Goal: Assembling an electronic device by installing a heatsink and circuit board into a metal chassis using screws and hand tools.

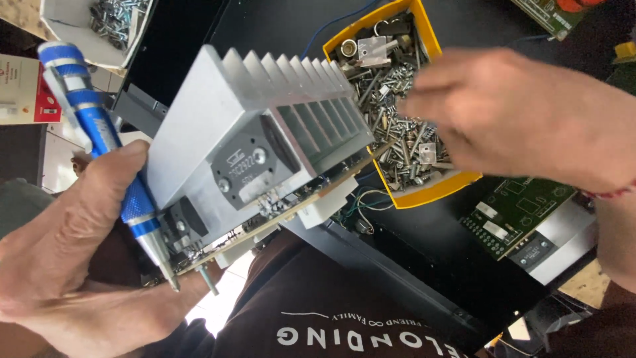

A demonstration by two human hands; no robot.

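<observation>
My left hand at the lower left grips both a blue and silver screwdriver and the edge of a circuit board carrying a large finned aluminium heatsink. Black transistors are screwed to the heatsink's flat face. The screwdriver's tip points down near the board's edge. My right hand reaches from the right over a yellow tray full of several screws and small metal parts, fingers bent toward the pile; whether it holds a screw is hidden.
A white box of screws sits at the top left. A green circuit board lies on the black tabletop at the right, another green board at the top right. My dark shirt fills the bottom centre.
</observation>
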